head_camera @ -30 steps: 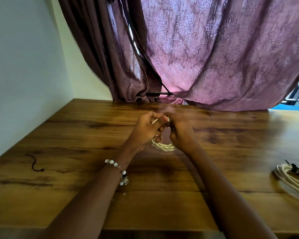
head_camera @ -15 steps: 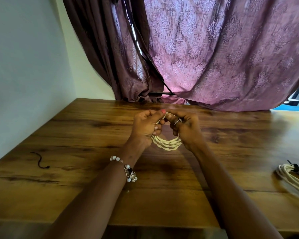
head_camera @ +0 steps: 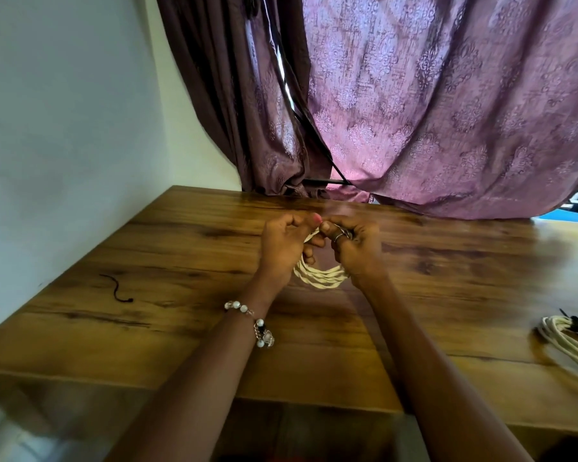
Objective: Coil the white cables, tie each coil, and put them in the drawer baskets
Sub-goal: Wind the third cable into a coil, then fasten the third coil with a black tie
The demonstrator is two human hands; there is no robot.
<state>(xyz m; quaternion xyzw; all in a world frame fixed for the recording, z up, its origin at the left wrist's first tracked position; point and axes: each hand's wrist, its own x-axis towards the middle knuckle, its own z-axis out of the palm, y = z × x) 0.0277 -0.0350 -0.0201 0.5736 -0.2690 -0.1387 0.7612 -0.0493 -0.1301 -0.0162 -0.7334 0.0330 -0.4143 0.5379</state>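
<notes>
White twisted-cable coil (head_camera: 321, 278) hangs between both hands above brown wooden table (head_camera: 181, 328), centre. Left hand (head_camera: 286, 248) and right hand (head_camera: 356, 246) both clench its top. Looks light, floppy; grip bundled strands. Tied second coil (head_camera: 568, 338) at 3 o'clock.

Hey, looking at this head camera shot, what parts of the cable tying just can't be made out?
- Top of the held coil, head view: covered by the left hand and right hand, so whether a tie is on it cannot be told.
- Second coil, head view: cut off by the right edge.
- Drawer baskets: not in view.
- Dark strand on the table: too small to identify.
</notes>
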